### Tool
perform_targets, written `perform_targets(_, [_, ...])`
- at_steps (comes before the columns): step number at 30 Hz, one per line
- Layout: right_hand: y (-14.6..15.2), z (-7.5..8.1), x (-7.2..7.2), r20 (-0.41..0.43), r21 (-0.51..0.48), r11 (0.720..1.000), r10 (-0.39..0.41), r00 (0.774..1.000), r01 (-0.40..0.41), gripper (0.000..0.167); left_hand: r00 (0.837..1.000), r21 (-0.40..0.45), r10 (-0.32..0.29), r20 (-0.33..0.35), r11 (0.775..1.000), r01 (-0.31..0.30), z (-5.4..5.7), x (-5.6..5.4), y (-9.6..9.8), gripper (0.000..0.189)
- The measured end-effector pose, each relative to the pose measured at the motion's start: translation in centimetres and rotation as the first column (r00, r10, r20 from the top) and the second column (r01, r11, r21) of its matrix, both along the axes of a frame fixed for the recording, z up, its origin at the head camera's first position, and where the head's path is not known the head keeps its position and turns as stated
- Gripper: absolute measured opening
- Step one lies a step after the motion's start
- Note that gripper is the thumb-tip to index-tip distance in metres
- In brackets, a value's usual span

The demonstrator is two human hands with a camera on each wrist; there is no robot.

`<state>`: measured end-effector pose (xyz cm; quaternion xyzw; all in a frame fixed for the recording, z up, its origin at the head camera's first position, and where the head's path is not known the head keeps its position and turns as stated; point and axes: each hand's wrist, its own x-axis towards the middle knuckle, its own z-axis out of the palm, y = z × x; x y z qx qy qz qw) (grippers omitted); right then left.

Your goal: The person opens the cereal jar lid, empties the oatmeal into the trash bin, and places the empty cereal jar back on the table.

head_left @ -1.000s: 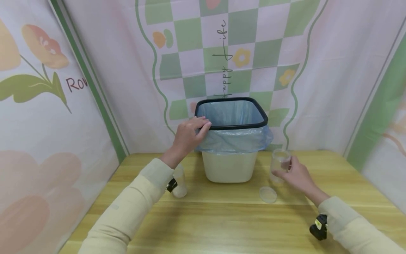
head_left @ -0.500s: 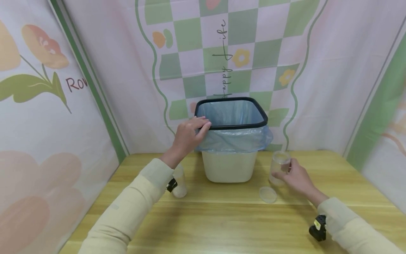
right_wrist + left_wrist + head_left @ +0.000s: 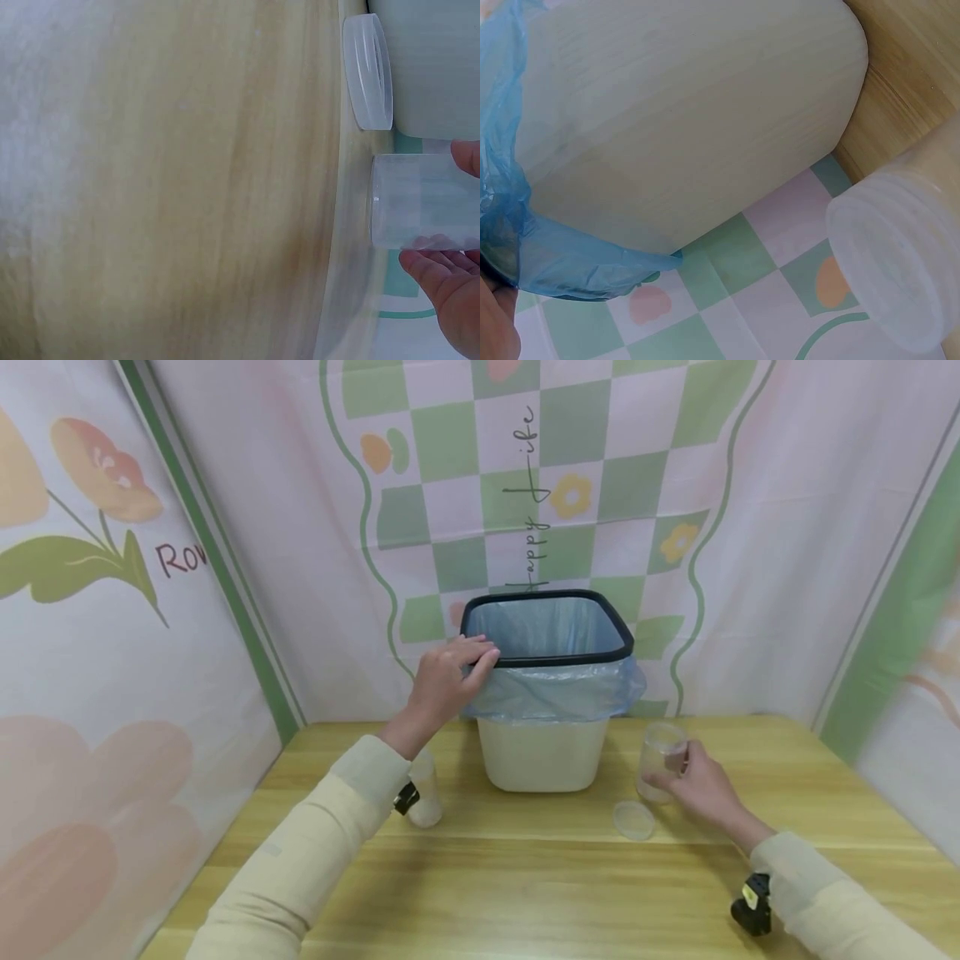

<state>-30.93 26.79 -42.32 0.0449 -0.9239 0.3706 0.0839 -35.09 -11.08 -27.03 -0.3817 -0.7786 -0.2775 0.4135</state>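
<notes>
My left hand point(image 3: 446, 677) grips the front left corner of the black rim point(image 3: 566, 658) of a pale trash bin point(image 3: 543, 756), which is lined with a blue plastic bag point(image 3: 558, 689). My right hand point(image 3: 701, 785) holds a clear plastic jar point(image 3: 660, 756) upright at the bin's right, with thumb and fingers on opposite sides. The jar point(image 3: 420, 202) has its bottom close to the tabletop; whether it touches, I cannot tell. Just in front of it lies a round translucent lid point(image 3: 633, 820). Under my left wrist stands another clear jar point(image 3: 425, 789), partly hidden, its lid point(image 3: 889, 262) on.
The wooden table point(image 3: 525, 877) extends in front of the bin and to both sides. Behind the bin hangs a green and white checked curtain point(image 3: 510, 485). Printed fabric also closes in the left and right sides. Each wrist carries a small black camera point(image 3: 752, 906).
My right hand has lowered the clear jar slightly toward the table. The left hand and the bin stay where they were.
</notes>
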Motion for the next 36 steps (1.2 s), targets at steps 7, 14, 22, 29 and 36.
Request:
perform_targets(7, [0.1, -0.3, 0.0, 0.010, -0.019, 1.000, 0.004, 1.000, -0.004, 0.078, 1.000, 0.001, 0.002, 0.000, 1.000, -0.002, 0.0, 0.0, 0.1, 0.018])
perform_targets(14, [0.0, -0.4, 0.1, 0.004, -0.024, 1.000, 0.014, 1.000, -0.014, 0.080, 0.999, -0.009, -0.012, 0.033, 1.000, 0.012, 0.3, 0.2, -0.1, 0.019])
perform_targets(22, [-0.1, -0.1, 0.4, -0.013, -0.011, 1.000, 0.028, 1.000, -0.028, 0.079, 0.997, -0.021, -0.022, 0.069, 0.999, 0.024, 0.4, 0.3, -0.1, 0.021])
perform_targets(29, [0.0, 0.4, 0.5, -0.028, -0.019, 0.999, 0.033, 0.999, -0.034, 0.085, 0.997, -0.013, -0.030, 0.076, 0.999, 0.031, 0.6, 0.6, -0.1, 0.023])
perform_targets(36, [0.5, 1.5, 0.7, -0.030, -0.031, 0.999, 0.035, 0.999, -0.036, 0.093, 0.997, 0.012, -0.016, 0.074, 1.000, 0.015, 1.0, 1.3, -0.4, 0.028])
